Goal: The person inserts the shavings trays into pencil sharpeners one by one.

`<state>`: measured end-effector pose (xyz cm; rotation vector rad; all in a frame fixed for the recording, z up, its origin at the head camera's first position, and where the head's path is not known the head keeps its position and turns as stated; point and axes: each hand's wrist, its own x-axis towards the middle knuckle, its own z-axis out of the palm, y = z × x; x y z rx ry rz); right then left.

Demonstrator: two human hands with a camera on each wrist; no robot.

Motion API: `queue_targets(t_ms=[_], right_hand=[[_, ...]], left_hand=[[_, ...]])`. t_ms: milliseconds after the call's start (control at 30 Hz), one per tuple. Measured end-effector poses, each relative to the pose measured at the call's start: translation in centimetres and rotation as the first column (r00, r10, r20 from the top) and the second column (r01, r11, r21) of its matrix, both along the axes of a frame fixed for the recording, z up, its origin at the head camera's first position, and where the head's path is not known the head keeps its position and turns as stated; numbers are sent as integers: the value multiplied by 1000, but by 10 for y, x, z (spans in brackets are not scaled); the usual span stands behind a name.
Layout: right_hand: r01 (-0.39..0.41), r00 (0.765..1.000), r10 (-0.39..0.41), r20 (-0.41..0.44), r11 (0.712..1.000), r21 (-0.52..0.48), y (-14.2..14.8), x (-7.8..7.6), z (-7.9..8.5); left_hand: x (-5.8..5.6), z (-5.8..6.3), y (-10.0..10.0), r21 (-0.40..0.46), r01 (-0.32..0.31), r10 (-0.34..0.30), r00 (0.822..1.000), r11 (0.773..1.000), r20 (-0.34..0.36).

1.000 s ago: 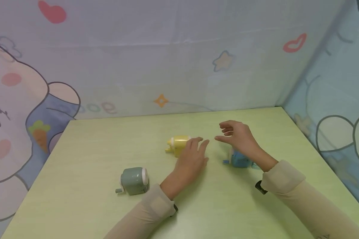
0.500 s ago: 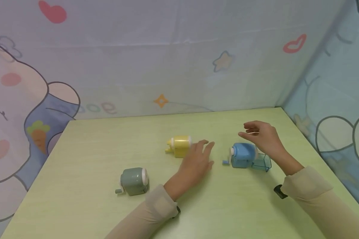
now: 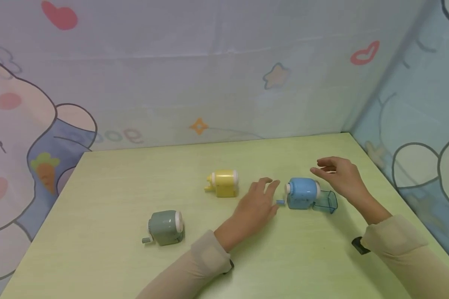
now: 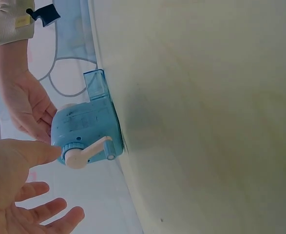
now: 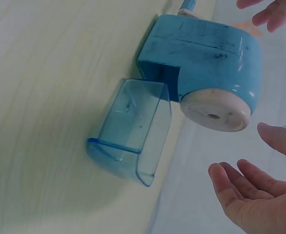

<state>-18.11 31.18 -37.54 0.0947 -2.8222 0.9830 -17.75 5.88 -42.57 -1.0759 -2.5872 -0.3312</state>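
A blue crank pencil sharpener [image 3: 302, 193] stands at the right of the table, its clear blue shavings drawer [image 5: 133, 117] pulled out on the right side. My left hand [image 3: 255, 207] hovers left of it, fingers spread and relaxed, near the crank handle [image 4: 95, 148]. On the other side my right hand [image 3: 342, 176] hangs above the drawer, fingers loosely bent with a gap to the thumb. Neither hand holds anything. In the right wrist view the white round end [image 5: 216, 109] of the sharpener faces my right hand.
A yellow crank sharpener [image 3: 225, 183] stands at the middle back, left of my left hand. Nearer the front left is a grey-green sharpener [image 3: 166, 227]. A printed cloth backdrop [image 3: 153, 83] rises behind the table [image 3: 97, 265] and along its sides.
My right hand has moved right, away from over the blue sharpener, uncovering it and its pulled-out drawer. My left hand has shifted right, from the yellow sharpener toward the blue one.
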Motion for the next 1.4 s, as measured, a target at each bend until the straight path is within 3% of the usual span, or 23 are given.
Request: queue_targets(t_ms=[567,833,1100,1400], right_hand=[[4,992,-5,123,1000,10,20,14,-19],[14,981,-7,195,999,-36,29,20,-21],[-54,950,87,299,992,-115,37,25,-24],[-95,932,139,335,985,-145,42,26,-29]], left_hand=[[0,-5,17,50,24,-27,998,998,53],[-3,0,27,75,62,-64,998,995,27],[-4,4,41,80,78,-80,997,994,16],[-3,5,50,33,58,-58,998,998,5]])
